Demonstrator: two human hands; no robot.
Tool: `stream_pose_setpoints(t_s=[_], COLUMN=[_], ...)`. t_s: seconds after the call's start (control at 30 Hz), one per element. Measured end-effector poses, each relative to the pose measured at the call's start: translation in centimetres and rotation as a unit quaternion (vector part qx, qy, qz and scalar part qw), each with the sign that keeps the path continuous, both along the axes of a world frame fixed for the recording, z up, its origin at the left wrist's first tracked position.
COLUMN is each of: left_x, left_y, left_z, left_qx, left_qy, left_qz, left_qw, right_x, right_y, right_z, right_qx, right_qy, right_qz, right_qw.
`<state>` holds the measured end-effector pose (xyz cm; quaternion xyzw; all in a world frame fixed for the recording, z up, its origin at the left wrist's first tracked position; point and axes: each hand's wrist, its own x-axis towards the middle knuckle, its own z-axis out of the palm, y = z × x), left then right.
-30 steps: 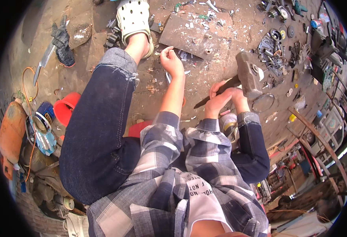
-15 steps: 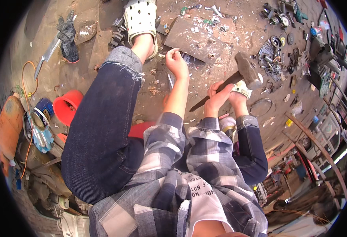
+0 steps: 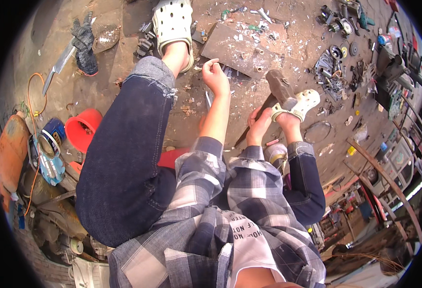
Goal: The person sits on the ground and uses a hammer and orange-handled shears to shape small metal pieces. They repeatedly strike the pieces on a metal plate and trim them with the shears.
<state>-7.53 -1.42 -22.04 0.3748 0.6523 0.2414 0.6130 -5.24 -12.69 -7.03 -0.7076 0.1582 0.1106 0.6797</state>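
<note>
My right hand (image 3: 258, 128) is wrapped round the handle of a sledgehammer (image 3: 281, 89). Its blocky, worn steel head is raised in front of my right shoe, and the dark handle slants down to the left. My left hand (image 3: 216, 78) has its fingers curled together beside the near left edge of a flat metal plate (image 3: 240, 50); whatever it holds, if anything, is hidden. Small metal scraps and a short round piece (image 3: 259, 50) lie on the plate. A thin pale metal strip (image 3: 208, 100) shows beside my left forearm.
At the left lie a large knife (image 3: 60, 66) and a grey glove (image 3: 84, 45). A red bucket (image 3: 79, 137), a blue can (image 3: 51, 137) and an orange gas cylinder (image 3: 12, 149) stand nearer. Metal parts (image 3: 333, 67) are scattered right, with rusty bars (image 3: 381, 168) beyond.
The hammer's head has swung left and tilted, and my right hand has shifted slightly left with it, uncovering more of my right shoe. My left hand has barely moved.
</note>
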Motion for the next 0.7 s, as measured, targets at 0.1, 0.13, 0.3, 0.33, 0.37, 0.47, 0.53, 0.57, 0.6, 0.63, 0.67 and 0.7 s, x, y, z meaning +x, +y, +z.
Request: stream_pose_setpoints(t_s=[0.1,0.13,0.3,0.33,0.37,0.47,0.53,0.57,0.6,0.63,0.67,0.7], left_x=[-0.4,-0.2,1.2,1.1,0.9,0.5,-0.1,-0.4,-0.1,0.0,0.2,0.2], left_y=[0.1,0.0,-0.1,0.0,0.0,-0.2,-0.4,-0.3,-0.4,-0.4,-0.4,-0.4], left_z=[0.2,0.4,1.5,1.3,1.1,0.5,0.3,0.0,0.6,1.1,1.0,0.9], left_qx=[0.009,0.010,0.006,0.005,0.019,0.048,0.047,0.038,0.021,0.004,-0.010,-0.002], left_qy=[0.014,0.016,-0.009,-0.016,-0.011,0.007,0.029,0.027,0.022,0.017,0.011,0.002], left_qz=[0.014,0.006,-0.018,-0.014,-0.019,-0.031,-0.026,-0.020,-0.025,-0.029,-0.026,-0.029], left_qw=[1.000,1.000,1.000,1.000,1.000,0.998,0.998,0.999,0.999,0.999,1.000,1.000], right_x=[-0.8,-1.0,0.1,0.3,0.4,0.3,0.0,-0.4,-0.4,-0.5,-0.5,-0.1], right_y=[0.8,0.7,-1.0,-1.0,-1.1,-0.9,-0.1,0.3,0.1,0.1,0.2,0.0], right_z=[0.5,0.4,-2.3,-2.8,-3.3,-2.9,-1.5,-0.9,0.0,0.2,0.5,1.1], right_qx=[0.029,0.025,-0.060,-0.074,-0.083,-0.065,-0.028,-0.009,0.000,0.005,0.007,0.011], right_qy=[-0.059,-0.067,0.046,0.078,0.102,0.108,0.071,0.044,0.007,-0.017,-0.035,-0.047], right_qz=[0.061,0.066,0.008,0.005,0.000,-0.022,-0.021,-0.002,0.008,0.015,0.024,0.033], right_qw=[0.996,0.995,0.997,0.994,0.991,0.992,0.997,0.999,1.000,1.000,0.999,0.998])
